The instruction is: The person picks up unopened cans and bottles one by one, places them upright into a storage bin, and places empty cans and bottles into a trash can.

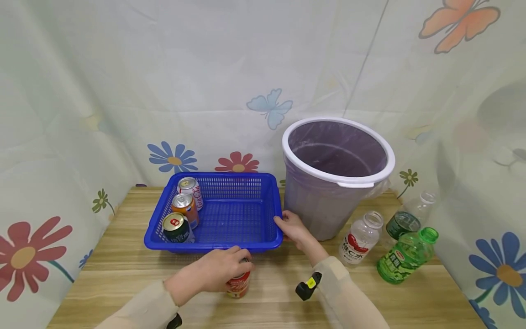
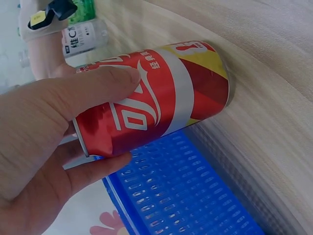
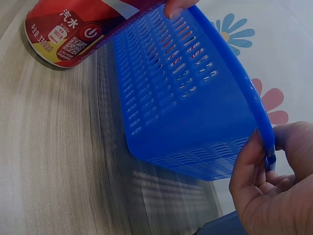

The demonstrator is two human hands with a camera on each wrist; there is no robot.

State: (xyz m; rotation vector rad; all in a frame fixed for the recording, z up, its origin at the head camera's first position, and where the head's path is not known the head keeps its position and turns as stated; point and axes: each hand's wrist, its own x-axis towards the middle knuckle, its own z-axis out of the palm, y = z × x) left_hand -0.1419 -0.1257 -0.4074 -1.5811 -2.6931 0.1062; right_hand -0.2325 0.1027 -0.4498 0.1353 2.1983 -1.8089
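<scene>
The left hand (image 1: 218, 270) grips a red cylindrical metal can (image 1: 238, 288); the right hand (image 1: 297, 230) pinches a blue rectangular plastic basket (image 3: 195, 117) at its right edge.

In the head view, a white-rimmed bin (image 1: 312, 205) with a thin liner stands right of centre. At lower right are three bottles: a clear bottle with red on its label (image 1: 355, 246), a green bottle (image 1: 404, 258), and behind them a clear bottle with a dark green label (image 1: 404, 222). A wood-grain table (image 1: 119, 278) spans the bottom; a pale curtain (image 1: 205, 59) behind shows an orange butterfly (image 1: 459, 20), upper right, and a red flower (image 1: 23, 258), lower left
</scene>
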